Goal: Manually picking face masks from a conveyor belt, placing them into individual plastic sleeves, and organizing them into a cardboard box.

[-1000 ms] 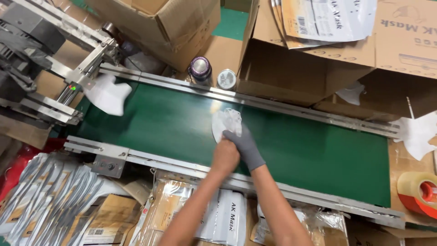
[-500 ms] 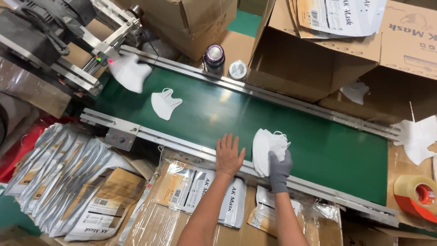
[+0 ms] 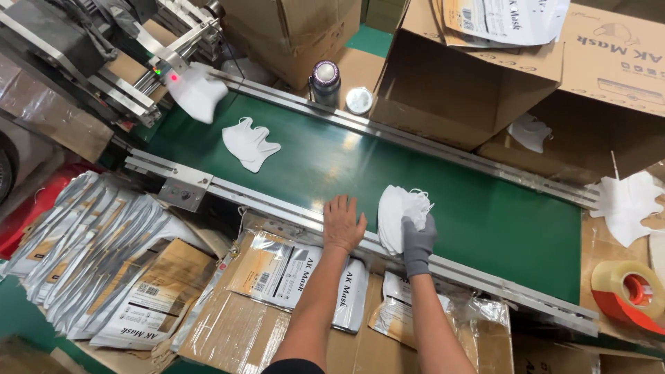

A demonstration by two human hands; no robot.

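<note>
I see one green conveyor belt [image 3: 325, 163] crossing the view on a slant, framed by two metal rails, with one grey machine [image 3: 76, 55] at its upper-left end. Behind the belt stand three open cardboard boxes [image 3: 457, 83], brown and plain-sided. Along the near side I count two groups of flat pouches: a fanned heap of silver packaging pouches [image 3: 90, 256] at the left, too many and too overlapped for me to count, and two printed pouches [image 3: 291, 273] lying on cardboard under my arms.

On the belt are three lots of white masks: one mask [image 3: 196, 90] leaving the machine, one loose mask [image 3: 248, 144] lying flat just below it, and one stack of masks [image 3: 396, 216] at the near rail. My right hand [image 3: 418, 241], in a grey glove, has its fingers closed around the lower edge of that stack, holding it on edge. My left hand [image 3: 343, 223] is bare, fingers spread, palm down on the near rail beside the stack.

One roll of red tape [image 3: 627, 294] sits at the far right, and one dark bottle [image 3: 324, 79] stands behind the belt.
</note>
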